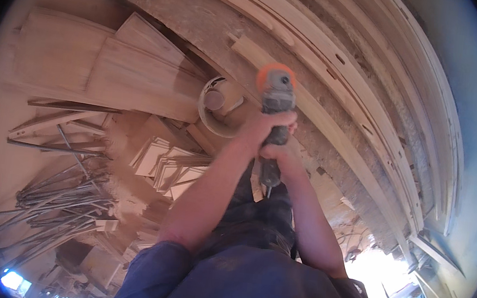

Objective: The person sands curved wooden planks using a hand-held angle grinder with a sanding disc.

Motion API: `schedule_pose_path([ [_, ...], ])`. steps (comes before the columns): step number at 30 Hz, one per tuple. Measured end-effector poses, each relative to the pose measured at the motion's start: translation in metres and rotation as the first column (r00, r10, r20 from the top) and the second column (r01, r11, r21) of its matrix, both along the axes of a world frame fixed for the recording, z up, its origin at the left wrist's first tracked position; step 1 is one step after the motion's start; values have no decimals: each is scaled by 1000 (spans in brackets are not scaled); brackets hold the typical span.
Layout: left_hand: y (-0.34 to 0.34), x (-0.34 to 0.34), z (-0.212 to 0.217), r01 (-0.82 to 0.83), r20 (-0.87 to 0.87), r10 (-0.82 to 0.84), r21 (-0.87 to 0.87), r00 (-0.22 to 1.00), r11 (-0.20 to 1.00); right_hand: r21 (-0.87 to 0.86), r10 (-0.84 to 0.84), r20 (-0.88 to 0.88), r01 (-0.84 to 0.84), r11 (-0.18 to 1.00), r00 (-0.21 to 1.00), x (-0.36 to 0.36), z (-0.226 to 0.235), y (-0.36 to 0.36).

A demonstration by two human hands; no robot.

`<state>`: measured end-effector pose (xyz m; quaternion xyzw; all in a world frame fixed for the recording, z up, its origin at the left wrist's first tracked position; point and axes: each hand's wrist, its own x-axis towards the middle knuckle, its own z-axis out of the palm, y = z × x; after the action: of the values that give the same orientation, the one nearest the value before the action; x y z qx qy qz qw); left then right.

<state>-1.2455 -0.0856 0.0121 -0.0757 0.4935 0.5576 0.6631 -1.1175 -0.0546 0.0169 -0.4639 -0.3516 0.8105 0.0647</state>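
An angle grinder (pixel 278 104) with a grey head and dark body is held in both my hands, its cord end pointing back toward my body. At its far end, an orange disc (pixel 267 73) shows around the head, beside a long pale wooden strip (pixel 322 123); whether it touches the wood I cannot tell. My left hand (pixel 269 123) is wrapped round the body just behind the head. Closer to me, my right hand (pixel 282 152) grips the rear part of the body. Some fingers of both hands are hidden behind the tool.
Long slotted wooden boards (pixel 329 59) run across the far and right side. A pale round bucket (pixel 218 125) stands left of the grinder. Flat panels (pixel 135 77) lie at left, near stacked thin wood pieces (pixel 159 161) and a heap of metal bars (pixel 64 203).
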Motion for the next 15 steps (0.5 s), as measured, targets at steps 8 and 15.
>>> schedule_pose_path([
  [8, 2, -109, 10, -142, 58, 148, -85, 987, 986, 80, 166, 111, -175, 981, 980, -116, 0, 20],
  [15, 1, -76, 2, 4, -144, -10, -44, 989, 999, -19, 87, 54, -86, 996, 995, -75, -2, 5],
])
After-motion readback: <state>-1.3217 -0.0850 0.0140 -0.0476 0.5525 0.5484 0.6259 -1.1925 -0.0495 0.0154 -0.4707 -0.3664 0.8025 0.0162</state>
